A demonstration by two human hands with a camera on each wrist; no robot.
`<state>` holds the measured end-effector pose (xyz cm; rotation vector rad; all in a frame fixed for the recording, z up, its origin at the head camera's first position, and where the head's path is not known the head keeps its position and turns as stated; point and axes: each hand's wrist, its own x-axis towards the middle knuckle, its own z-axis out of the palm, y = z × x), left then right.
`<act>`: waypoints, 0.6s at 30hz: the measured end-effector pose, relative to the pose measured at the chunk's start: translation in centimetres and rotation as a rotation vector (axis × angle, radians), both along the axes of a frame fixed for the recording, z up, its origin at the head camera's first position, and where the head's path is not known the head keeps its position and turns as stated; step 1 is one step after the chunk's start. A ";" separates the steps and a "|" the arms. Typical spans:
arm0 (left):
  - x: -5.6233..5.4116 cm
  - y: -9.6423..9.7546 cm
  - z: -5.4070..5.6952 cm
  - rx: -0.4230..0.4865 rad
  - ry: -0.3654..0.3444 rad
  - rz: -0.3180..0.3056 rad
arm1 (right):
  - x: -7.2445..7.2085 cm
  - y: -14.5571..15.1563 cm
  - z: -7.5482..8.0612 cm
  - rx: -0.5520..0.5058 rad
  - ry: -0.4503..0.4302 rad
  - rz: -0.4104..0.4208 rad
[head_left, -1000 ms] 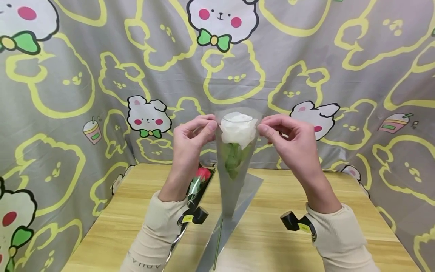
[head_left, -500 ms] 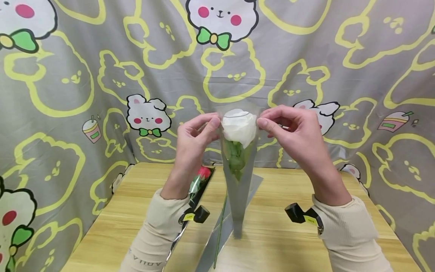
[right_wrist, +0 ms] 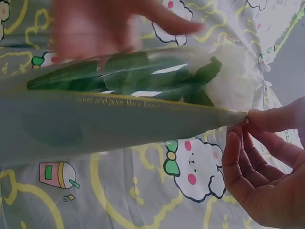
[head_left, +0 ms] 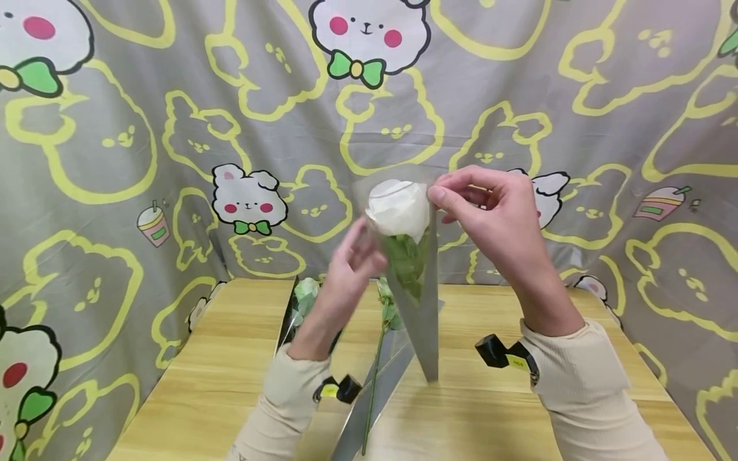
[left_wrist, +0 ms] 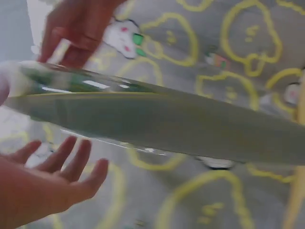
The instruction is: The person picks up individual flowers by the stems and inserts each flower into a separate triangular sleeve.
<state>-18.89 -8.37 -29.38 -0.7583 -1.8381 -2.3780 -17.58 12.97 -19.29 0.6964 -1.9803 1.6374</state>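
A white rose (head_left: 399, 208) with green leaves stands in a clear-and-grey flower sleeve (head_left: 429, 346), its narrow end pointing down at the table. My right hand (head_left: 490, 211) pinches the sleeve's upper right edge between thumb and fingertips; the right wrist view shows this pinch on the sleeve (right_wrist: 143, 124) closely. Blurred by motion, my left hand (head_left: 354, 269) is at the sleeve's left side, below the bloom. In the left wrist view the left hand's fingers (left_wrist: 76, 162) are spread and loosely bent, apart from the sleeve.
On the wooden table (head_left: 519, 397) a loose green-stemmed flower (head_left: 375, 378) lies over a flat grey sleeve (head_left: 360, 416). A pale rose (head_left: 305, 294) in a dark-edged wrapper lies further left, partly behind the left arm. A patterned curtain (head_left: 311, 128) surrounds the table.
My left hand has let go of the sleeve's left edge and moved down. The right hand has risen slightly, still pinching; the sleeve's lower end has swung right. The red rose is now hidden.
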 end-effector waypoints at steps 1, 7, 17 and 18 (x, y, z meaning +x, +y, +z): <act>0.1 0.3 -1.1 -0.035 0.005 -0.043 | -0.1 0.1 0.1 -0.014 0.002 0.002; 0.9 2.5 -5.4 -0.097 0.000 -0.129 | -0.9 0.8 -0.2 -0.160 0.011 0.046; 1.1 -0.2 -7.0 -0.145 -0.162 0.063 | -2.7 3.0 -6.2 -0.248 -0.216 -0.018; 1.0 -1.0 -7.1 -0.159 -0.187 0.085 | -2.8 3.3 -7.5 -0.235 -0.254 -0.027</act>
